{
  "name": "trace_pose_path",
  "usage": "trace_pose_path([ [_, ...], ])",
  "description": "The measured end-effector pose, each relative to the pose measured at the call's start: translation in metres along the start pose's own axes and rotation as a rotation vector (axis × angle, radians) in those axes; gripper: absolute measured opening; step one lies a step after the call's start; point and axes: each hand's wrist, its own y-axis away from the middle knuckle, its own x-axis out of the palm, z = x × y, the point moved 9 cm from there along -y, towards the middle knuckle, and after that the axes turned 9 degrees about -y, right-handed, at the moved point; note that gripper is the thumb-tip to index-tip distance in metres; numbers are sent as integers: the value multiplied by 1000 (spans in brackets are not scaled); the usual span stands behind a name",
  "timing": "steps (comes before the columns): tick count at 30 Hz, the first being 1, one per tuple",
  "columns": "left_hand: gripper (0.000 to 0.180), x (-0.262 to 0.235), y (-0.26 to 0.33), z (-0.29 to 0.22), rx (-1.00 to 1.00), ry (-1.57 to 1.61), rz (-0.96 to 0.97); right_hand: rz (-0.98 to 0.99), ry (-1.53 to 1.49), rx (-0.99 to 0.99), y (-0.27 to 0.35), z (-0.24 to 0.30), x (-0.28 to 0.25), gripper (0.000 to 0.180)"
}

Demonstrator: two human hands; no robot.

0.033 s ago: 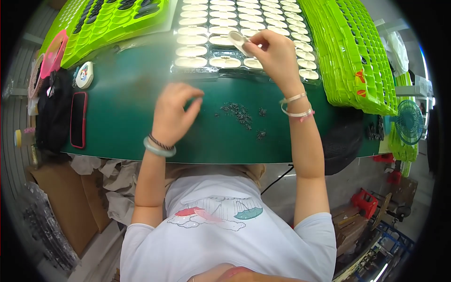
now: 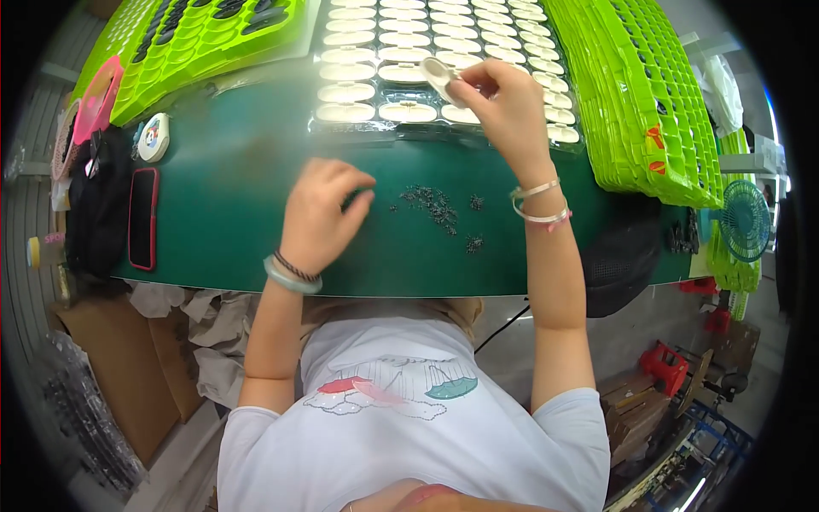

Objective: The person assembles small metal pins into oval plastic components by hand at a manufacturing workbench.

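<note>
In my right hand [image 2: 510, 107], a cream oval shell piece [image 2: 438, 77] is pinched between thumb and fingers, tilted up over the front of a clear tray [image 2: 418, 130]. Rows of similar cream oval pieces [image 2: 345, 113] lie in that tray. My left hand [image 2: 324, 213] is over the green table, thumb and forefinger apart, with nothing visible between them. Just right of it is a loose scatter of tiny dark parts [image 2: 433, 207], with two smaller heaps beside it.
Stacked green trays [image 2: 640, 111] line the right side; another green tray [image 2: 205, 51] with dark oval pieces is at the back left. A phone [image 2: 143, 218], a white oval case [image 2: 153, 138] and a pink basket [image 2: 98, 98] occupy the left. A small fan [image 2: 744, 222] is far right.
My left hand has shifted slightly right, toward the tiny dark parts. My right hand, still pinching the cream piece, has moved a little right.
</note>
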Motion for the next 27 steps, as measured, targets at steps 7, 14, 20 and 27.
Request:
trace_pose_path([
  [7, 15, 24, 8, -36, 113, -118, 22, -165, -261, 189, 46, -35, -18, 17],
  [14, 16, -17, 0, -38, 76, 76, 25, -243, -481, 209, 54, -48, -17, 16],
  [20, 20, 12, 21, -8, -107, 225, 100, -189, -434, 218, 56, -44, -5, 16],
  [27, 16, 19, 38, -15, 5, 46, 108, -104, -417, 198, 62, -27, 10, 15],
])
